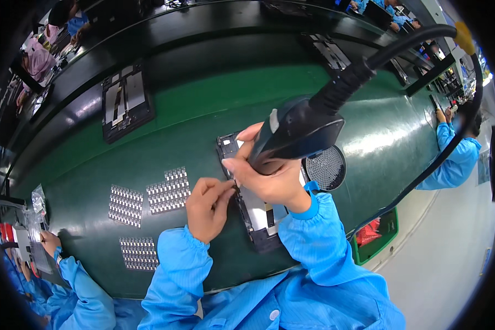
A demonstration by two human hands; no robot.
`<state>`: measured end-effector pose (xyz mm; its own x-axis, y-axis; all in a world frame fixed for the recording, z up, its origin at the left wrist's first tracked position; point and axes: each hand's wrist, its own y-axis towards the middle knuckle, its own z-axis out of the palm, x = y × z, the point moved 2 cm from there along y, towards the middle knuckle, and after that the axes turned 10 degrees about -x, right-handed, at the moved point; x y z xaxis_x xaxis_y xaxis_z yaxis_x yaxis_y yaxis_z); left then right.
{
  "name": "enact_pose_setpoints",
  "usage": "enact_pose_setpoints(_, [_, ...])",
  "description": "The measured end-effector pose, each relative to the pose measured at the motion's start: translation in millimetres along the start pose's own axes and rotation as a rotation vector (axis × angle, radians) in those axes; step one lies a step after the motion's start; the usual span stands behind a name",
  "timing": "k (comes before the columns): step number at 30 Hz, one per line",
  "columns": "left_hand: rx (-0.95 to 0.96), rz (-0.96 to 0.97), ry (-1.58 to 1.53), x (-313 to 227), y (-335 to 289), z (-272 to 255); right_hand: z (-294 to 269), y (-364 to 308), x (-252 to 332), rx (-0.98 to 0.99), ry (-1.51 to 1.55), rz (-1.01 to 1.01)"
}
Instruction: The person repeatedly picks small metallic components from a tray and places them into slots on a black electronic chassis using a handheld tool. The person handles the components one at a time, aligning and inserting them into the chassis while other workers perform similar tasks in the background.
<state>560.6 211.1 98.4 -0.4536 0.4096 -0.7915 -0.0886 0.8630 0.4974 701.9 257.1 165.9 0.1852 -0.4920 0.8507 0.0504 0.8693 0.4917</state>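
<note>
The left hand's (205,212) thumb and forefinger come together at the near-left edge of an open, flat, rectangular black device with silvery panels inside (256,212); from where I stand I cannot tell whether anything small is pinched between them. The right hand (280,184) is wrapped around a bulky black handheld tool with a thick cable (300,129), its thumb and fingers closed on the body above the device. The tool's working end is hidden behind that hand.

The device lies on the dark green worktop (88,220), right below both hands and partly covered by the right one. Just beyond the right wrist sits a round black dish with a grey, dotted inside (325,169). To the left of the left hand lie three flat grids of small black-and-white pieces (169,192), two near each other and one nearer the person.

The tool's cable climbs to a yellow wrapping (465,38) at the upper right. Farther off, a second open black device with silvery panels (127,102) rests toward the back left. Below the table's right edge stands a green plastic bin (379,250) with a crumpled red packet (368,232) inside. A co-worker in blue (455,159) sits at the far right; another co-worker's hand (50,242) reaches in at the left, near clear plastic bags (38,201).
</note>
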Motion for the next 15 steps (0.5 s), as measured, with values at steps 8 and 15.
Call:
enact_pose_setpoints(8, [0.051,0.106,-0.036,-1.0,-2.4,2.5,8.9,-5.3,2.6,0.106,-0.039,-0.09])
enact_pose_setpoints(15, [0.065,-0.005,-0.059,-1.2,-2.1,3.1,10.0,-6.2,6.2,0.085,-0.074,-0.073])
